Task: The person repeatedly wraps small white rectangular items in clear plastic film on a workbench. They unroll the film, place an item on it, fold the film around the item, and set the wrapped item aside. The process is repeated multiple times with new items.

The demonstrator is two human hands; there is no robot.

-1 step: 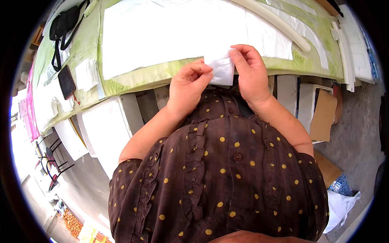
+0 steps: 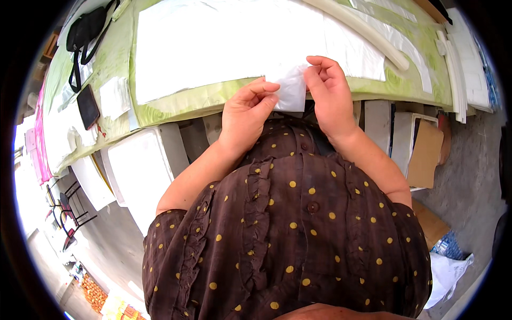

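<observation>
A small, thin, whitish plastic bag (image 2: 291, 92) hangs between my two hands, just over the near edge of the table. Its lower left part is pinched between the thumb and curled fingers of my left hand (image 2: 247, 109). At its upper right edge, the thumb and a finger of my right hand (image 2: 332, 96) grip it, while the index finger is raised. Behind the bag lies a wide stack of white sheets (image 2: 213, 48) on the green-patterned table cover (image 2: 184, 100).
A long pale roll (image 2: 362, 32) lies across the sheets on the right. To the left are a black bag with a strap (image 2: 85, 28), a phone (image 2: 88, 108) and small white sheets (image 2: 114, 98). White boxes (image 2: 140, 160) and a cardboard piece (image 2: 425, 154) stand below the table edge.
My right index finger has lifted away from the thumb. The bag and my left hand have shifted very slightly left.
</observation>
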